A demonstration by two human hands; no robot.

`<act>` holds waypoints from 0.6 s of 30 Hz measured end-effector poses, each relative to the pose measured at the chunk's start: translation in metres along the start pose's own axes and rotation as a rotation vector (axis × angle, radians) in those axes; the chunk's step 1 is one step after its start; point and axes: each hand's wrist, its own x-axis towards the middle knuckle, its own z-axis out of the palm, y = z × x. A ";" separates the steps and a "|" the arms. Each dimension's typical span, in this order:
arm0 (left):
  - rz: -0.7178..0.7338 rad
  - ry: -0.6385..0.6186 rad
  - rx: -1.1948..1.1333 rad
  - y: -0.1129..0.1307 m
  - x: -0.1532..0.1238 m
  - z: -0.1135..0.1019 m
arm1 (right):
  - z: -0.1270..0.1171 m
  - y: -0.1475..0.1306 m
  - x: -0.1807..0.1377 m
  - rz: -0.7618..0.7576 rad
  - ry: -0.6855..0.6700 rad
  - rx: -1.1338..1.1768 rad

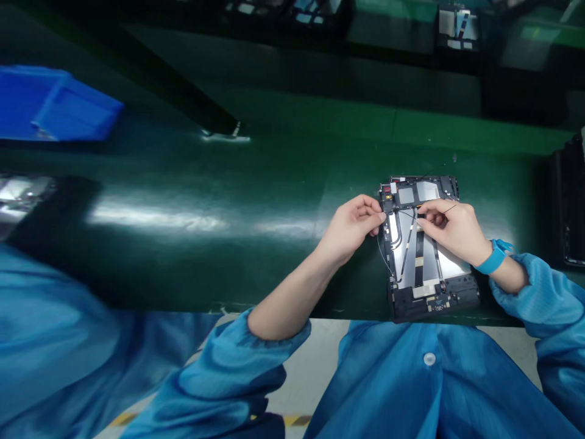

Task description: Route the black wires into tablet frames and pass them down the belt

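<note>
An opened tablet-like device [450,259] lies on the green bench close to its front edge, its silver plates, black frame and flat ribbon cables exposed. My left hand [354,222] is at the upper left edge of the device, thumb and fingers pinched together. A thin grey cable [382,255] bows out along that side and runs up to these fingertips. Over the upper middle of the device, my right hand [450,227] has thumb and forefinger closed in a pinch on a thin dark wire [451,208], one end of which sticks out above the hand. The fingers partly cover the wire's path.
On the right stands a black tray or case [571,201]. A blue bin [59,107] is at the far left, above a blurred device [21,198]. A dark post [196,107] meets the bench. Another person's blue sleeve [55,341] fills the lower left. More devices [458,27] lie on a shelf behind.
</note>
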 end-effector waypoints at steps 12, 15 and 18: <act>0.215 -0.248 0.998 0.060 0.033 -0.010 | -0.001 0.004 0.002 0.012 0.003 0.060; 0.279 -0.365 1.147 0.071 0.041 -0.004 | 0.000 0.004 0.000 0.025 0.001 0.059; 0.300 -0.412 1.238 0.078 0.044 0.006 | -0.002 0.005 0.000 0.035 -0.009 0.085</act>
